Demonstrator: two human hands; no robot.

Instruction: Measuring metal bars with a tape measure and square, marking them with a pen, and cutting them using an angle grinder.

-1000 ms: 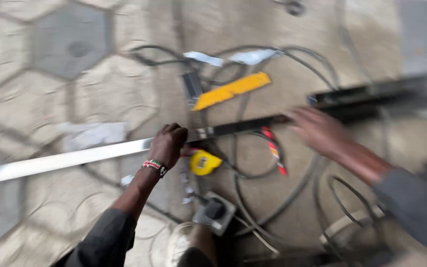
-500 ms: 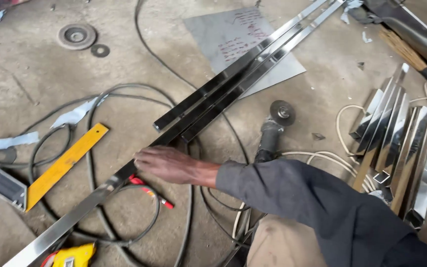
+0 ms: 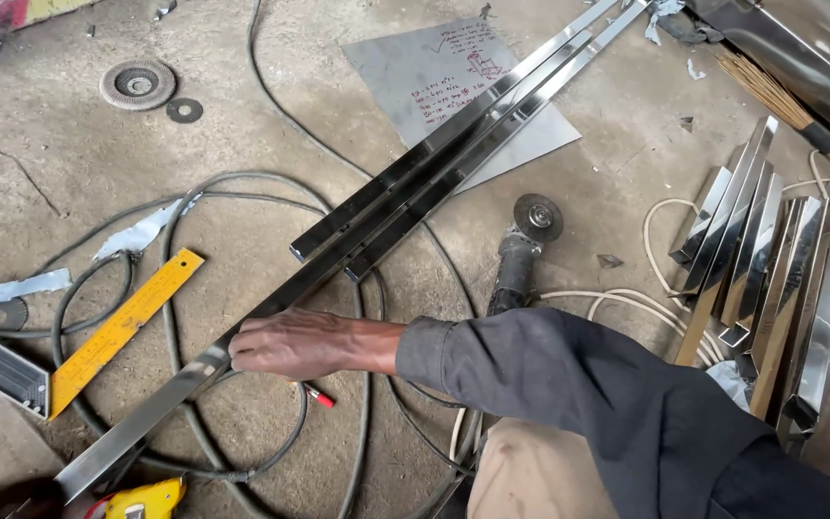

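My right hand [image 3: 300, 344] reaches in from the right in a dark sleeve and lies over a long polished steel bar [image 3: 156, 408], fingers curled on its edge. The bar runs diagonally from the lower left up to the upper right. Two shorter steel bars [image 3: 434, 168] lie against it further up. A red marker [image 3: 319, 396] pokes out just under the hand. A yellow tape measure [image 3: 146, 500] sits at the bottom edge near the bar's lower end. My left hand is out of view.
An angle grinder [image 3: 521, 255] lies right of the bars, its cables [image 3: 175, 250] looping over the concrete floor. A yellow ruler [image 3: 122, 327] lies at left, a grinding disc [image 3: 137, 84] top left, a grey metal sheet [image 3: 434, 77] under the bars, cut steel pieces [image 3: 770, 259] stacked right.
The view has swung along the bar. My left hand, on the bar a second ago, has left the picture. My right hand has slid slightly down the bar.
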